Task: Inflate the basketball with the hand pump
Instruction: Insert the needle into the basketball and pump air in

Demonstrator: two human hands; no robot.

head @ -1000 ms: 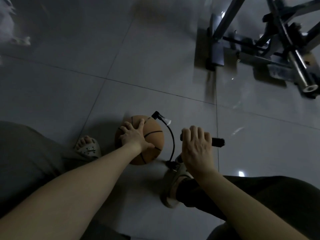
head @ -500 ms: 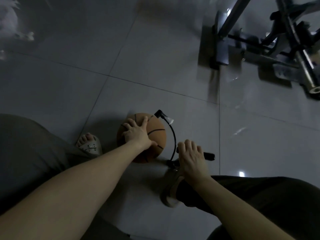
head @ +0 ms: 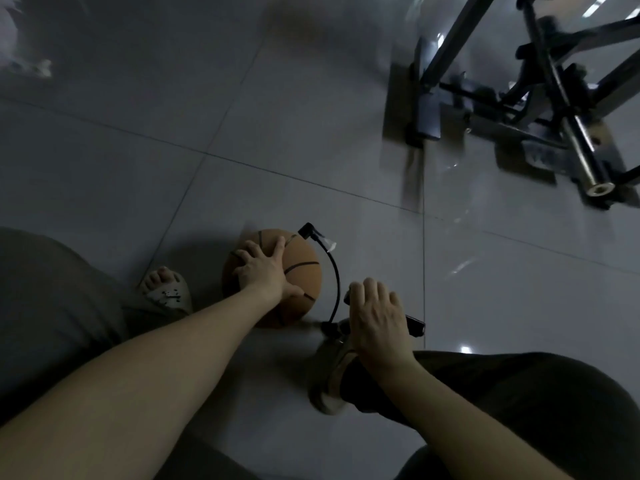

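Floor pumping, basketball pinned near the left foot.
Left hand spreads flat over it against rolling; right hand curls round pump handle, likely to drive strokes; hose arcs to ball's far side.

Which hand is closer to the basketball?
Left. The left hand rests spread on the basketball; the right hand is off to its right, holding the pump handle.

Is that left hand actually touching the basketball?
Touching. The head view shows the left hand spread flat on top of the basketball, palm and fingers lying against its surface with no gap.
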